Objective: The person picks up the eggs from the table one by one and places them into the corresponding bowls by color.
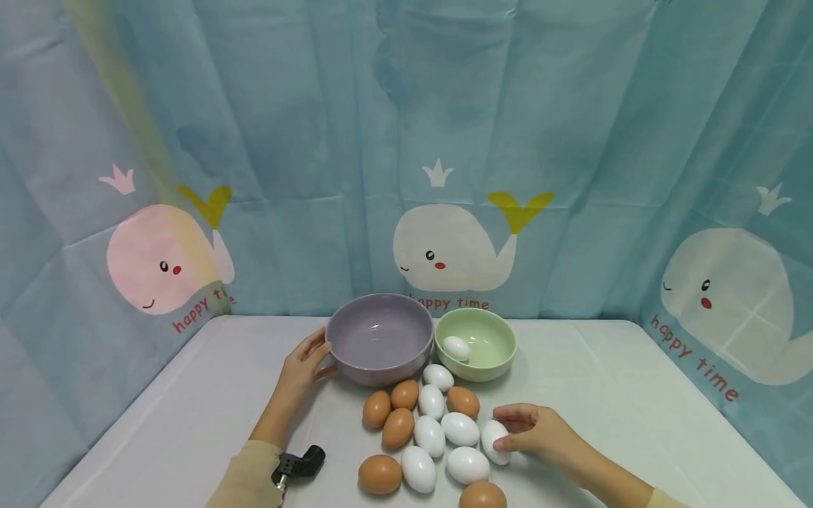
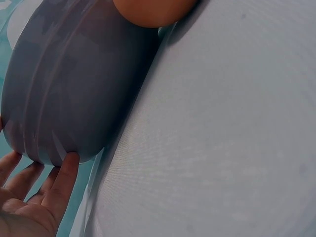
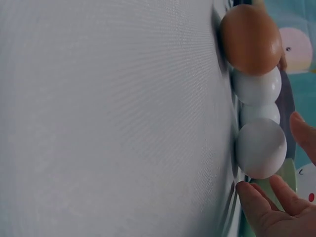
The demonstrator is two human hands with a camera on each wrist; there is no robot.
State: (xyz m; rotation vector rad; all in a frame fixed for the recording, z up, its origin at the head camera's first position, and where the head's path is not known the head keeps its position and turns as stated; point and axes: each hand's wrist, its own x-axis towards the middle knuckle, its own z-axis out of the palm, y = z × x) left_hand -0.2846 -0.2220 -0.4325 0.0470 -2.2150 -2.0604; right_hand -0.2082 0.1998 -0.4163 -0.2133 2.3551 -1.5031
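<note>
The fingertips of my left hand (image 1: 302, 368) touch the left side of a purple bowl (image 1: 381, 370). In the left wrist view, that hand's extended fingers (image 2: 61, 190) meet the outer wall of the bowl (image 2: 74, 84). My right hand (image 1: 549, 439) is around the rightmost white egg (image 1: 494, 439), thumb in front and fingers behind. The right wrist view has this white egg (image 3: 261, 148) between the spread thumb (image 3: 305, 136) and fingers (image 3: 266, 210), with a gap at the thumb. Several white and brown eggs (image 1: 380, 474) lie left of it.
A green bowl (image 1: 476, 372) holding one white egg (image 1: 456, 348) stands right beside the purple one. Behind the white table (image 1: 159, 423) hangs a blue curtain (image 1: 286, 141) with whale prints. A black device (image 1: 300, 463) is strapped at the left wrist.
</note>
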